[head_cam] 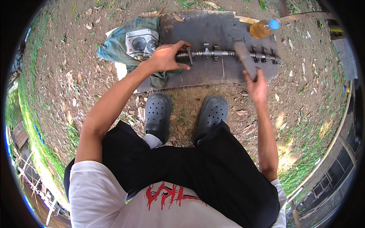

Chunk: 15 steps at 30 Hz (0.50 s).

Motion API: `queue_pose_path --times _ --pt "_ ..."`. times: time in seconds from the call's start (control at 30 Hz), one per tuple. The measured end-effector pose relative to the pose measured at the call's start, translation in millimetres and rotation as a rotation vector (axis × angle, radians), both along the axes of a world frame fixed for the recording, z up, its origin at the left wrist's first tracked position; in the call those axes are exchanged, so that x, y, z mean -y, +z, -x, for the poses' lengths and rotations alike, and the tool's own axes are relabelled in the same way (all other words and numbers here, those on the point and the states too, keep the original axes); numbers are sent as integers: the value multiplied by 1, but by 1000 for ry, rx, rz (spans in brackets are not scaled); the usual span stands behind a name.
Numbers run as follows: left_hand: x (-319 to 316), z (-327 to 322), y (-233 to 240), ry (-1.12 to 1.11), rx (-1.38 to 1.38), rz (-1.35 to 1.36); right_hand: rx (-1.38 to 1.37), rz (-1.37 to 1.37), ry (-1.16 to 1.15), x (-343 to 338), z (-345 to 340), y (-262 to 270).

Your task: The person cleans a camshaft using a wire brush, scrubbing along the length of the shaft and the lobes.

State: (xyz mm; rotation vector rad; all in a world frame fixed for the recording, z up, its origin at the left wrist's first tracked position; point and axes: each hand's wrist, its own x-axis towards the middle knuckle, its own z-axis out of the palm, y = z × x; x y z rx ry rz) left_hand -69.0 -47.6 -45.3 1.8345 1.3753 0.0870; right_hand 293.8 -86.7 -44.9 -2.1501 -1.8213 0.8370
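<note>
A metal rocker arm shaft with several rocker arms and springs lies across a dark board. My left hand is at the shaft's left end, thumb and fingers spread around it near the leftmost rocker arm; whether it grips the shaft is not plain. My right hand holds a flat, brownish bar or brush-like tool, blurred, which crosses over the right half of the shaft and hides part of it. A green-blue cloth with a printed pattern lies under and beside my left hand.
A clear bottle of amber liquid with a blue cap lies at the board's upper right corner. My grey clogs stand on bare soil just below the board. Dry leaves and stones lie around on the ground.
</note>
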Motion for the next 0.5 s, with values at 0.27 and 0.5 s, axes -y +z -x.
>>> queue_pose_path --times 0.27,0.5 --pt "26 -13 -13 82 -68 -263 -271 55 37 46 85 -3" --pt "-18 26 -3 -330 21 -63 -247 -10 207 29 76 -10"
